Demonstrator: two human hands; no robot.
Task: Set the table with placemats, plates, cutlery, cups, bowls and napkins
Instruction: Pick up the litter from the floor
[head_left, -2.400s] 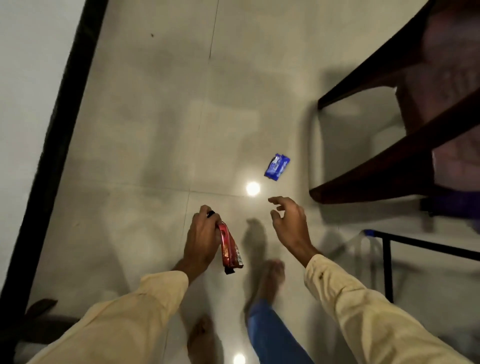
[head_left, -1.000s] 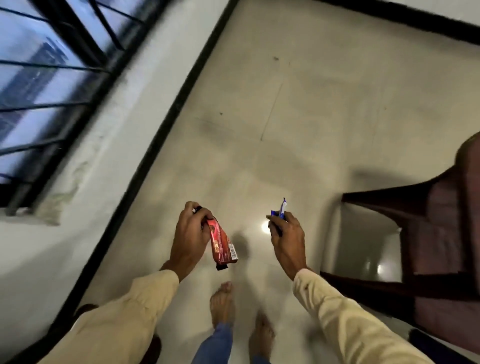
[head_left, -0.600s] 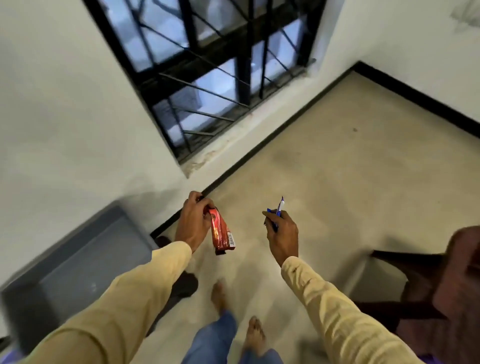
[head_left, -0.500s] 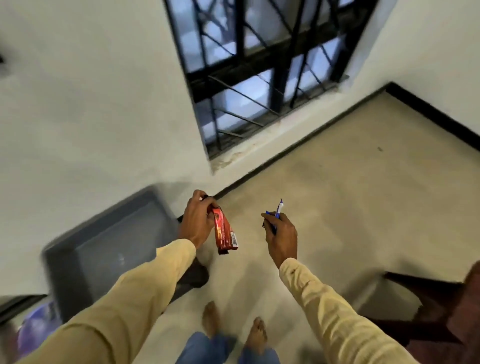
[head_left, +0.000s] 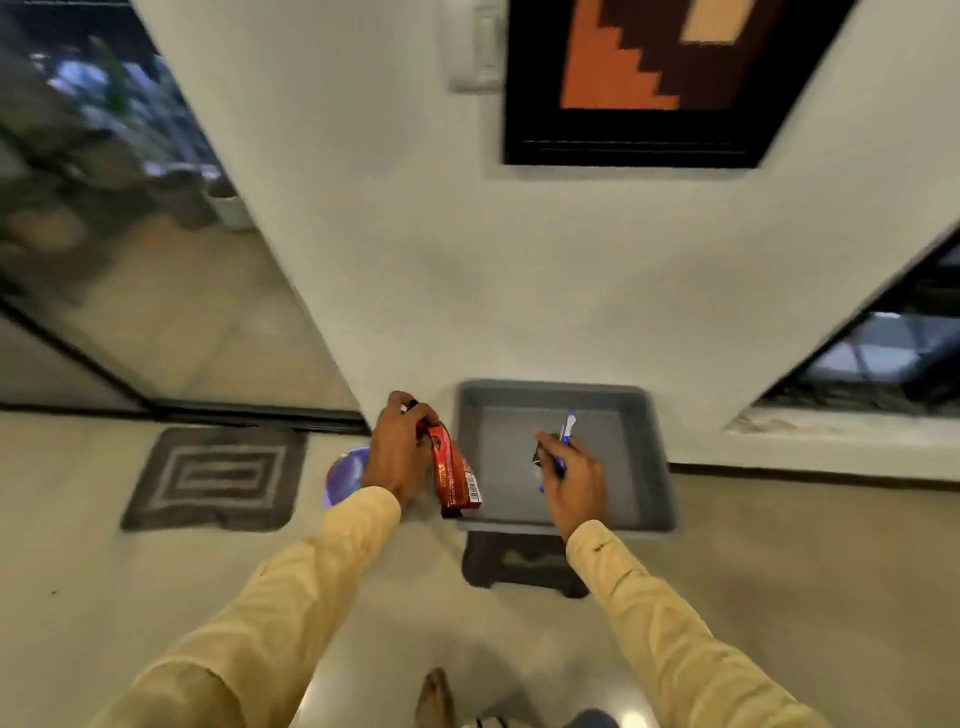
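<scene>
1. The left hand (head_left: 397, 452) is curled round the top of a red packet (head_left: 454, 475). The rest of the packet hangs down, barcode outward, just at the left rim of a grey tray (head_left: 608, 478).
2. The right hand (head_left: 571, 480) pinches a small blue wrapper (head_left: 565, 441), held upright above the tray's bare bottom.
3. Both are held out in front, at or over the tray, so they are probably about to be dropped in as litter. That would be tidying, not laying places.
4. No placemat, plate, cutlery, cup, bowl or napkin shows, and no dining surface either; they must be elsewhere.
5. The tray sits on a dark low stand (head_left: 519, 566) against the white wall. A door mat (head_left: 215, 475) lies to the left before a glass door (head_left: 130, 270). A purple round thing (head_left: 343, 470) is half hidden behind the left wrist, perhaps a lid, but it is too blurred to tell.
6. Nothing blocks the hands from the tray, though the stand juts out toward a bare foot (head_left: 436, 696).
</scene>
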